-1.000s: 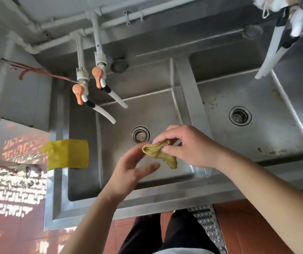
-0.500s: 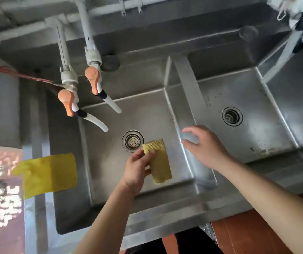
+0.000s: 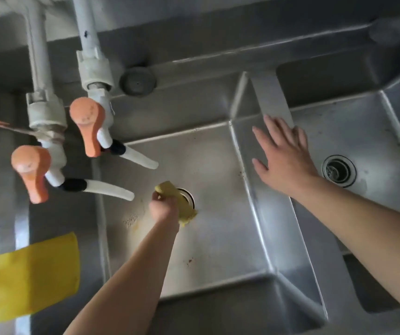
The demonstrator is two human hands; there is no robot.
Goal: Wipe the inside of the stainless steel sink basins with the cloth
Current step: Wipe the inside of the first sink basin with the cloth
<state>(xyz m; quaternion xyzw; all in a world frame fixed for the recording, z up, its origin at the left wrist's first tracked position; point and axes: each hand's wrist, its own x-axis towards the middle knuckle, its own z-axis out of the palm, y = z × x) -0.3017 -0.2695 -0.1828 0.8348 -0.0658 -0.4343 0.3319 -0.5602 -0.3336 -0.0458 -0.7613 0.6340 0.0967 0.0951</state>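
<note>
My left hand (image 3: 164,209) is down inside the left steel basin (image 3: 218,238), shut on a small yellow knitted cloth (image 3: 182,206). The cloth is pressed on the basin floor and covers most of the left drain (image 3: 190,197). My right hand (image 3: 283,155) lies flat with fingers spread on the steel divider (image 3: 274,97) between the two basins and holds nothing. The right basin (image 3: 363,141) has its own round drain (image 3: 339,170), and brownish specks mark its floor.
Two white taps with orange handles (image 3: 88,126) (image 3: 32,172) hang over the left basin's back left corner, spouts pointing right. A yellow rubber glove (image 3: 25,274) lies over the sink's left rim. A grey round plug (image 3: 138,81) sits on the back ledge.
The cloth passed from both hands to my left hand alone, which went down to the drain. My right hand moved away to rest on the divider. The view has dropped closer to the sink.
</note>
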